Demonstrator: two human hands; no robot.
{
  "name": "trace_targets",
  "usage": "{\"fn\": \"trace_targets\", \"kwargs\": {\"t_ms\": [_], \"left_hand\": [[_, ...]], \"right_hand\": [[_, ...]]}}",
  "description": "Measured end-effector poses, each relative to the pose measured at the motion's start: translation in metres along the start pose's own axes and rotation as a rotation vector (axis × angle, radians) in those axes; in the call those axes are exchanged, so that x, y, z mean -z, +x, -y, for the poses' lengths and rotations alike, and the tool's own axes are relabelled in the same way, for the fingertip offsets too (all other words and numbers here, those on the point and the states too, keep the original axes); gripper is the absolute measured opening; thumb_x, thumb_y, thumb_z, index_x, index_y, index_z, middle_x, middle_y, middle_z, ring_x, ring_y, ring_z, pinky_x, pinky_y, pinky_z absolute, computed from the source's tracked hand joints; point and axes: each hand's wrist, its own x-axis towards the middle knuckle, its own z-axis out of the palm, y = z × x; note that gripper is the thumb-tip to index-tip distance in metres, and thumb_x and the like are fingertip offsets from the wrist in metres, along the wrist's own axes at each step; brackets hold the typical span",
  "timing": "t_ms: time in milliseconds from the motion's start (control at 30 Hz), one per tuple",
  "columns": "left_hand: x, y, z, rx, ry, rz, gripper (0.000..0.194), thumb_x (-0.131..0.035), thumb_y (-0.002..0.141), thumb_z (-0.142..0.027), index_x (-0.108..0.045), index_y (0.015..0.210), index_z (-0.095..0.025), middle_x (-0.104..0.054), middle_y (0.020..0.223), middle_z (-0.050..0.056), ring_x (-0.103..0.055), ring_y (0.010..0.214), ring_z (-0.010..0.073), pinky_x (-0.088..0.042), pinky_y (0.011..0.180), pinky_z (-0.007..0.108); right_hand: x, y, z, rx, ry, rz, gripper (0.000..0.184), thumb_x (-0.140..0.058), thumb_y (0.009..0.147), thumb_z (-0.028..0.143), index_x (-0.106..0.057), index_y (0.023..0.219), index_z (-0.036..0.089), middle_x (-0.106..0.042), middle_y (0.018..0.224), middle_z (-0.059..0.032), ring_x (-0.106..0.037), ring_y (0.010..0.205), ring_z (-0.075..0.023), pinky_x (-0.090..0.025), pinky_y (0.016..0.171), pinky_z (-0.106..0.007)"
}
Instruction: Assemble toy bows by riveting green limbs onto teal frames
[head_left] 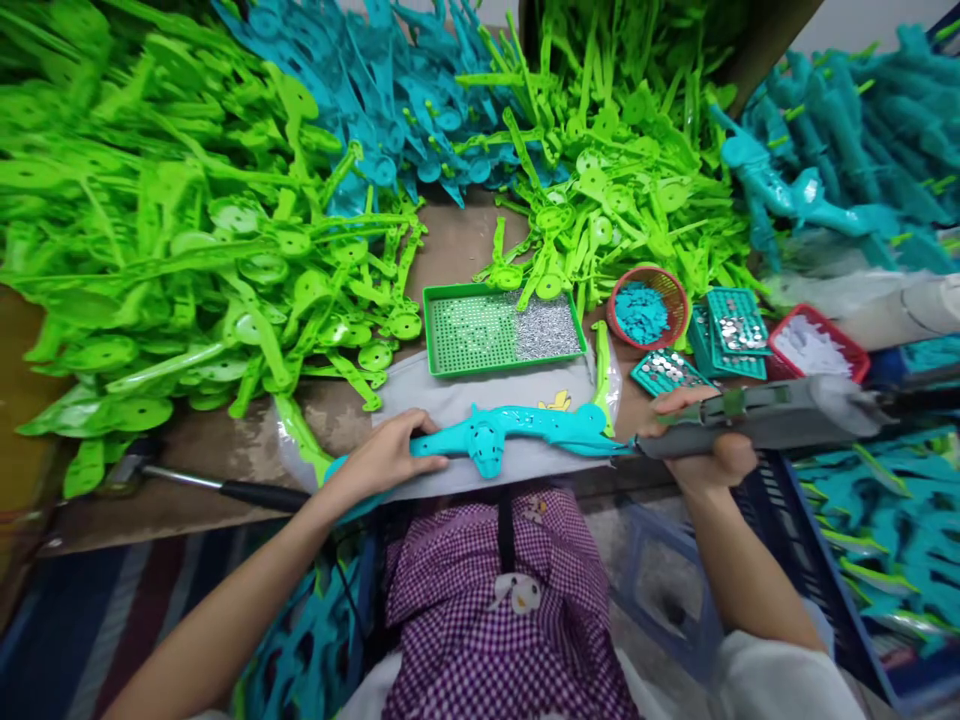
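Observation:
My left hand (390,455) is closed over the left end of a teal plastic toy part (517,430) that lies across a grey cloth (465,400) at the table's front edge. My right hand (705,440) grips a grey electric screwdriver (780,415), held level, with its tip against the right end of the teal part. Just behind the part sits a green tray (469,335) with small silvery screws heaped in its right half.
Big heaps of green plastic parts (172,230) and teal parts (390,90) cover the table behind. A red basket of teal bits (646,308), teal trays of metal discs (731,330), a red basket (817,345) and a hammer (202,485) lie nearby. A blue crate (885,540) of teal pieces stands right.

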Motion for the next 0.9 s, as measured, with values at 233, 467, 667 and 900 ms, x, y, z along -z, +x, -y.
{"fn": "trace_targets", "kwargs": {"t_ms": [233,467,667,900], "left_hand": [[0.002,-0.002,-0.005,0.015,-0.025,-0.009,0.038,-0.071,0.067,-0.048,-0.057,0.084,-0.018,-0.065,0.087,0.003,-0.059,0.081,0.0227,-0.043,0.074,0.032],[0.003,-0.005,-0.011,0.044,-0.034,-0.021,0.036,-0.071,0.066,-0.046,-0.059,0.084,-0.017,-0.066,0.085,0.003,-0.06,0.079,0.0224,-0.043,0.071,0.031],[-0.004,-0.004,0.0,0.016,0.006,-0.052,0.037,-0.072,0.066,-0.045,-0.06,0.088,-0.017,-0.066,0.088,0.004,-0.061,0.081,0.022,-0.044,0.073,0.032],[-0.008,-0.005,0.003,0.002,0.082,-0.066,0.039,-0.075,0.065,-0.042,-0.059,0.092,-0.019,-0.066,0.095,0.005,-0.061,0.086,0.023,-0.044,0.073,0.031]], "right_hand": [[-0.015,-0.001,0.006,-0.001,-0.005,0.0,0.046,-0.062,0.063,0.068,-0.06,0.068,0.022,-0.051,0.046,0.0036,-0.051,0.038,-0.0151,-0.041,0.034,-0.027],[-0.011,-0.012,-0.012,0.001,-0.032,0.024,0.046,-0.062,0.064,0.068,-0.057,0.069,0.023,-0.053,0.052,0.0015,-0.057,0.048,-0.0188,-0.047,0.043,-0.033],[-0.012,-0.009,0.005,0.038,-0.033,-0.051,0.048,-0.061,0.065,0.07,-0.065,0.07,0.022,-0.054,0.051,0.0018,-0.05,0.039,-0.0138,-0.038,0.033,-0.027],[-0.086,0.034,0.006,0.114,0.126,-0.012,0.045,-0.063,0.065,0.069,-0.066,0.075,0.025,-0.058,0.058,0.0025,-0.053,0.041,-0.0127,-0.04,0.035,-0.026]]}}
